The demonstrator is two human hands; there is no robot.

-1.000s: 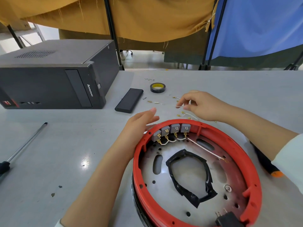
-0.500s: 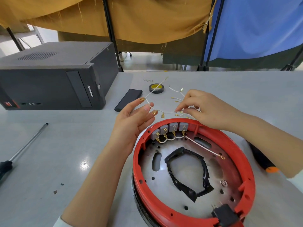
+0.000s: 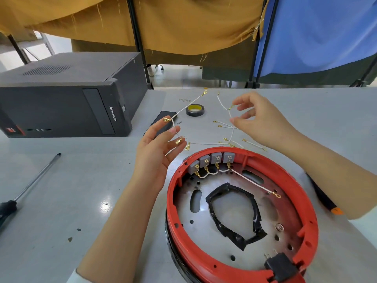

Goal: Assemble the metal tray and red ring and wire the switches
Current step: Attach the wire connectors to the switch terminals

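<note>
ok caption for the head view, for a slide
Both hands lift a white wire harness with brass terminals above the red ring, where four grey switches sit partly wired.

Red ring (image 3: 302,203) around a silvery-grey tray (image 3: 222,237), its centre hole edged in black tape (image 3: 234,231). Four grey switches (image 3: 212,160) with gold terminals, white wire (image 3: 208,143) looping between them. Tape roll (image 3: 194,110): black outside, yellow inside. Black computer (image 3: 65,99), white lettering, a red patch low on its front. Pale grey table (image 3: 61,201). Mustard curtain (image 3: 163,21), blue curtain (image 3: 318,31) behind.
</note>
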